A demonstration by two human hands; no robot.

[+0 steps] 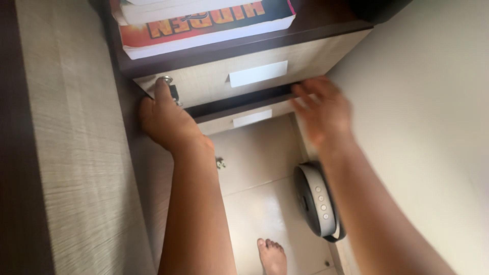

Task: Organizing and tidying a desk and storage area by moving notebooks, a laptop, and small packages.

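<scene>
Head view looking down: the left hand [165, 119] pinches a small silver key [164, 80] at the top drawer [254, 71] corner — the right hand [323, 112], fingers spread and blurry, touches that drawer's far end, above a round grey speaker [318, 201].

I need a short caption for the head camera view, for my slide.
Left hand at the lock of the top drawer, right hand at its lower edge; books on top.
</scene>
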